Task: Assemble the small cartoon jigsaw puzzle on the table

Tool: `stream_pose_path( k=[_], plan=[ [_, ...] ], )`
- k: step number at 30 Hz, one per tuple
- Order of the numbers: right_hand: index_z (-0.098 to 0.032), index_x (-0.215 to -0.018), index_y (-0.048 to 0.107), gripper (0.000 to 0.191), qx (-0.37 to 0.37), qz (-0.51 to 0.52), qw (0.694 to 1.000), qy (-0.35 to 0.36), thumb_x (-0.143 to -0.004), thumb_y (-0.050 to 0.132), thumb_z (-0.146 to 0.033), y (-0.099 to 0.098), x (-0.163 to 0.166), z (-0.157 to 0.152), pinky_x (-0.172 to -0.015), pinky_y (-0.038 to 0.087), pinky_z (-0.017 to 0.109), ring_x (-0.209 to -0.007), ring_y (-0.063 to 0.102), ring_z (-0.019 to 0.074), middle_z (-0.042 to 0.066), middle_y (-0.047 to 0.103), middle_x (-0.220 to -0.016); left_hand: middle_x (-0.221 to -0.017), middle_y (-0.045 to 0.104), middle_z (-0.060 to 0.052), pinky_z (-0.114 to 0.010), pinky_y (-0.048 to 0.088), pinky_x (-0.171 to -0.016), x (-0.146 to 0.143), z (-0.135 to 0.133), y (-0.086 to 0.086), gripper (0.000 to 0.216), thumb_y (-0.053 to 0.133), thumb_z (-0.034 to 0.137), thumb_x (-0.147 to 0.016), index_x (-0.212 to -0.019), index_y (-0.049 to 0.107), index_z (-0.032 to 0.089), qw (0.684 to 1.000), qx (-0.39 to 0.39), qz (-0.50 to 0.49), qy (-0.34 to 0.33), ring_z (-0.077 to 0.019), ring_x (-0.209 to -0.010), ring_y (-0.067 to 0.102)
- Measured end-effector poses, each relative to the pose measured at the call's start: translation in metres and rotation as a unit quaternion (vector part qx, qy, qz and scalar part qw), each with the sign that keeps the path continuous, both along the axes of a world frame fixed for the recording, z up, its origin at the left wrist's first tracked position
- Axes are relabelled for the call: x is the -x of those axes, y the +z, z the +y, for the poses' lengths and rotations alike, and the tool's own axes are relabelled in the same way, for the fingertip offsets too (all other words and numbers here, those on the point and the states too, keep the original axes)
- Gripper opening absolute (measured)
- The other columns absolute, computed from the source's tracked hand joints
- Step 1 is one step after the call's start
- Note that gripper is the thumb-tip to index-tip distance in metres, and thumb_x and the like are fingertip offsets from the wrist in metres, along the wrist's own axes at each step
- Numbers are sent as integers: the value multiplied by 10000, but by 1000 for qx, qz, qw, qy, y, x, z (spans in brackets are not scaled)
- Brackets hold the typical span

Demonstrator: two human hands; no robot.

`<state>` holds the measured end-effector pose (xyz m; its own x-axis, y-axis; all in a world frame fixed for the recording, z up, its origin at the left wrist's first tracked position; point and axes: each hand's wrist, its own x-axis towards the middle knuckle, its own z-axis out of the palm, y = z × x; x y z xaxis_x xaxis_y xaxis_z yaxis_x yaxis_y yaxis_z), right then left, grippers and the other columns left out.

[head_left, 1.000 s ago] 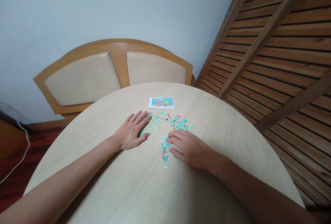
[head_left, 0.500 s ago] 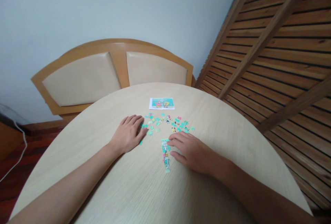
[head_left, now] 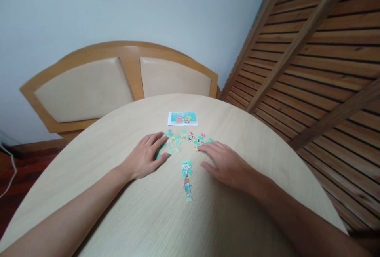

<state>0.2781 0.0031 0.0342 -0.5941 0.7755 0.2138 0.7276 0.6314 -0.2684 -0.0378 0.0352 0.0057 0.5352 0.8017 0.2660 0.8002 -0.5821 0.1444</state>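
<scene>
Loose jigsaw puzzle pieces, mostly turquoise with some pink and yellow, lie scattered in an arc on the table. My left hand is open at the left end of the arc, its fingers spread over a few pieces and covering some. At the right end, my right hand is open, with its fingertips at the loose pieces there. Nearer to me, between the hands, stretches a narrow joined strip of puzzle showing a pale cartoon figure. Neither hand touches it.
Behind the loose pieces lies a picture card with pink and yellow cartoon figures. The round pale wooden table fills the foreground. A padded chair back stands beyond it, and a slatted wooden panel slopes along the right.
My right hand has left the joined strip and moved forward to the loose pieces. My left hand's fingers have shifted slightly over the pieces on the left. The view has turned slightly right.
</scene>
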Motion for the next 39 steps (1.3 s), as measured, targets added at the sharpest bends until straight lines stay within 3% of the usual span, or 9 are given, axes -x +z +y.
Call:
stream_pose_path(
  k=[2,6,12,18,25,28,33,39],
  plan=[
    [-160,-1378,579,422,0,-5,998,-55,-1009,497,-348,0,-12,10,-1092,438,499,-1288,547,293,135,616,-1402,-1534,476,-167,-554,367,-1159,0,0,0,619,399,588,-1020,-1483,455,181,1000,0,-1,-3,-348,-1397,463],
    [-167,-1455,523,469,31,-39,997,-62,-1037,340,-276,-4,-28,22,-1118,414,493,-1359,496,276,114,547,-1495,-1579,424,-156,-589,319,-1185,1,-1,1,635,403,595,-1020,-1515,414,199,1000,8,15,-4,-347,-1458,390],
    [-131,-1340,644,447,18,-88,985,-149,-973,402,-210,-3,-34,28,-1105,437,485,-1328,538,305,130,596,-1444,-1528,501,-93,-530,394,-1167,-10,-15,13,495,484,463,-1027,-1477,459,259,995,-21,-33,-88,-301,-1413,455],
    [-149,-1262,705,398,3,-91,979,-180,-983,425,-195,-2,-33,29,-1066,485,470,-1228,616,303,119,665,-1355,-1457,550,-103,-495,472,-1102,-23,-31,21,396,491,370,-1032,-1407,542,254,983,33,-18,-182,-282,-1321,538],
    [-164,-1299,687,412,-13,-99,976,-194,-986,419,-175,-8,-27,25,-1054,502,481,-1263,608,304,137,634,-1400,-1457,549,-105,-503,456,-1120,-22,-29,20,405,478,372,-1038,-1422,543,264,980,48,-24,-192,-292,-1347,513],
    [-174,-1180,743,349,-26,-117,972,-202,-973,463,-196,-3,-24,23,-1024,521,474,-1250,613,311,124,643,-1391,-1468,540,-106,-502,446,-1132,-22,-30,19,402,472,369,-1041,-1421,546,261,981,48,-17,-188,-294,-1366,495],
    [-175,-917,782,340,-18,-143,958,-247,-971,446,-188,9,-21,16,-847,564,440,-1031,692,316,140,762,-1083,-1487,524,-108,-501,437,-1138,-22,-30,20,402,457,362,-1048,-1425,540,248,982,46,4,-183,-292,-1381,479],
    [-172,-1100,750,342,-15,-156,956,-249,-1006,425,-221,6,-20,16,-834,567,425,-1069,685,316,141,736,-1158,-1507,508,-111,-512,432,-1143,-21,-30,19,407,442,371,-1054,-1429,534,241,983,41,20,-179,-293,-1399,465]
  ],
)
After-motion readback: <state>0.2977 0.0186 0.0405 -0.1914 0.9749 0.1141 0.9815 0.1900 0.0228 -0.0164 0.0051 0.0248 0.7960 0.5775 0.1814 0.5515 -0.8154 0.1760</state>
